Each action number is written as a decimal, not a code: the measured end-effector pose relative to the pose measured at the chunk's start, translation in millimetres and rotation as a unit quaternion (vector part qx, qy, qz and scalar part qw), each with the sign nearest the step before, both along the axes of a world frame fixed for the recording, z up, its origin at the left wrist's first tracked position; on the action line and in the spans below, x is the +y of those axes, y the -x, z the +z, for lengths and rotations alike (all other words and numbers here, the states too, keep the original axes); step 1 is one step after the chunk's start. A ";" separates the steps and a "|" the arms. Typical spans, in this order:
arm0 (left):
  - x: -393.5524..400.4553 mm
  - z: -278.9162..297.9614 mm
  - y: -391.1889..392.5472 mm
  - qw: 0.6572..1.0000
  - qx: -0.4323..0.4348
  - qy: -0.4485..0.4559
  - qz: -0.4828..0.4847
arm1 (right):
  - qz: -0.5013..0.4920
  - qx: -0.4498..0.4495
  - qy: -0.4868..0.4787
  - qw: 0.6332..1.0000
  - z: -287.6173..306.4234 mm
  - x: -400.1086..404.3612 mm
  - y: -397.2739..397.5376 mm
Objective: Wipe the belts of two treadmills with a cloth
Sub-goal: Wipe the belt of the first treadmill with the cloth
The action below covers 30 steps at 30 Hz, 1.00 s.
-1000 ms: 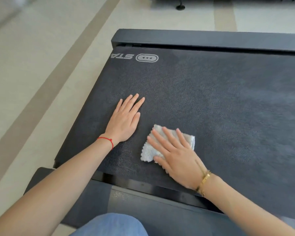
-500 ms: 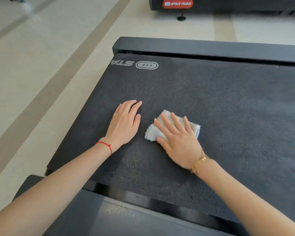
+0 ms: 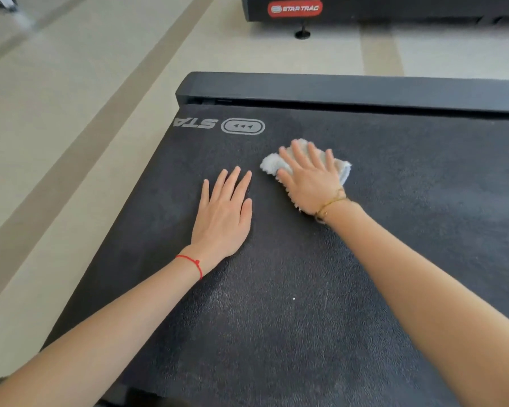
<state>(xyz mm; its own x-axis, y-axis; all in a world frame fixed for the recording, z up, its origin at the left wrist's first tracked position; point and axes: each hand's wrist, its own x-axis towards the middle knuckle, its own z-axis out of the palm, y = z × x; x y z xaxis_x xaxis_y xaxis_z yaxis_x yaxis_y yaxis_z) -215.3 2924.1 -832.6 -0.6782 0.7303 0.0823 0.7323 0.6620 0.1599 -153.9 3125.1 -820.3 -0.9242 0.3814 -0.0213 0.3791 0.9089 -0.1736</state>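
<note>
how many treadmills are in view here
2. The near treadmill fills the foreground, with the left hand flat on its belt and the right hand pressing the cloth. The far treadmill sits at the top edge. More may lie out of frame.

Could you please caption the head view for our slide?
Right hand presses white cloth on treadmill belt; left hand rests flat beside.

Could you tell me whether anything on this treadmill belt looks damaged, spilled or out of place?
Nothing stands out. The belt lies flat, with only a tiny white speck near its middle. The right hand presses the cloth; the left hand rests flat.
</note>
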 end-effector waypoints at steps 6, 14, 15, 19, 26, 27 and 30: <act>-1.2 -3.5 0.9 1.000 0.011 0.012 0.007 | 0.000 -0.006 -0.017 1.000 2.2 67.3 27.0; 1.0 -3.9 -0.4 1.000 0.021 0.022 0.007 | -0.006 -0.016 0.004 1.000 4.5 63.2 115.6; 0.5 -4.3 0.2 1.000 0.020 0.022 0.007 | 0.024 -0.017 0.002 1.000 3.7 57.7 116.3; -1.7 -4.0 0.9 1.000 0.017 0.018 0.003 | 0.060 -0.018 -0.012 0.998 4.4 85.0 99.0; -0.8 -2.6 0.6 1.000 0.015 0.009 0.005 | -0.017 -0.030 -0.007 0.999 11.0 116.7 35.3; -0.3 -2.8 0.2 1.000 0.014 0.007 0.005 | 0.000 -0.035 -0.008 0.999 12.2 105.0 22.6; -0.2 -3.2 -0.4 1.000 0.013 0.002 0.003 | 0.074 -0.047 -0.025 0.996 12.1 57.1 -24.8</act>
<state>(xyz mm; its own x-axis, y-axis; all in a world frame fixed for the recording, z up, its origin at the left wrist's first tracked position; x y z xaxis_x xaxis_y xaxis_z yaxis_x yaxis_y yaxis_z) -214.9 2923.9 -835.7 -0.6801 0.7267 0.0969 0.7322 0.6667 0.1393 -129.1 3182.2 -808.2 -0.9654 0.2430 -0.0946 0.2519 0.9630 -0.0964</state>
